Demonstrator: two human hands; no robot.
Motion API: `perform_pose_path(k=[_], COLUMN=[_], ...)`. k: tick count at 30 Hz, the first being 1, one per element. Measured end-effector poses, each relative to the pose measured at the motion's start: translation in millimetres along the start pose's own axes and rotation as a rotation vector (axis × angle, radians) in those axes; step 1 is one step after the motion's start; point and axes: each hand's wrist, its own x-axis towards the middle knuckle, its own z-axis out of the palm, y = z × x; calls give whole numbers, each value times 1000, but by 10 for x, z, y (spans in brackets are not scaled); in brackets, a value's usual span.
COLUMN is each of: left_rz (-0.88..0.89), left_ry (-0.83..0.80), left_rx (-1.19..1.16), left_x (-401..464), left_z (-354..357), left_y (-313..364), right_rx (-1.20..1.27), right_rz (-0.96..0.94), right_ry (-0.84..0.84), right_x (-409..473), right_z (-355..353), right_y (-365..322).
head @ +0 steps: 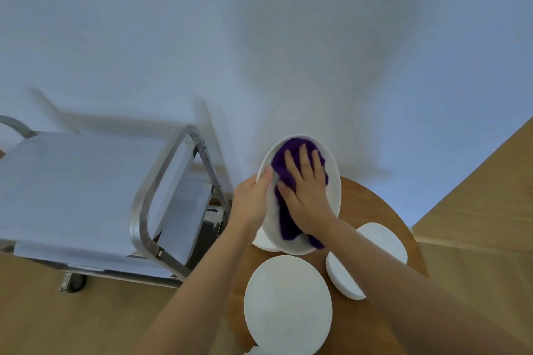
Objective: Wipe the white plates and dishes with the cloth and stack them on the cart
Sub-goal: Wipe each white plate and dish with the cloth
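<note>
Cart (pixel 86 181) stands to the person's left, its top shelf showing no dishes, so the left hand (pixel 252 196), nearer to it, is placed to carry across. That hand grips the left rim of a white oval dish (pixel 331 181), held tilted above the round worktop (pixel 375 210), long axis running away from the person. The right hand (pixel 307 193) presses flat with fingers spread on the purple cloth (pixel 284 225) inside it. Other white plates (pixel 288 305) lie nearer on the worktop, probably unwiped.
</note>
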Motion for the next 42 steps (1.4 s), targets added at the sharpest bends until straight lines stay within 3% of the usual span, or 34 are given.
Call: perform_pose_path(k=[6,9,12,16,18,20,22,25,29,31,34,37,40,42], left_rz=[-166,-239,-261,-295,-275,-258,-282,-389,-452,-445,-452,-388,-236,-64], left_ry=[82,72,14,6,-90,-190,-127,48,-45,-65,73,210,341,370], left_rx=[-218,-260,-231,-27,-44,-93,-106,-104,-484,-615,-652,-614,-319,-75], left_x=[71,139,224,238,241,243,263,250,226,262,311,291,304,303], left_z=[-111,-227,-280,-255,-295,-321,-313,-327,-350,-342,-332,-359,-420,-417], left_y=[-2,77,163,247,244,201,101,-130,-305,-246,-163,-88,-24,-4], right_rx=[273,167,-24,78,283,573,944,1370,1607,1634,1594,1359,1080,1002], right_rz=[-184,-317,-416,-380,-193,132,386,569,661,674,673,746,841,792], right_ry=[-231,-296,-213,-12,5,-6,6,7,-86,-120,-140,-178,-26,156], right_x=[-260,-443,-573,-588,-514,-414,-305,-199,-222,-288,-351,-309,-216,-125], right_z=[85,49,1,-69,-158,-271,-401,-649,-791,-808,-837,-807,-738,-730], right_y=[-353,-186,-15,63,-10,-77,-69,19,80,85,102,182,259,228])
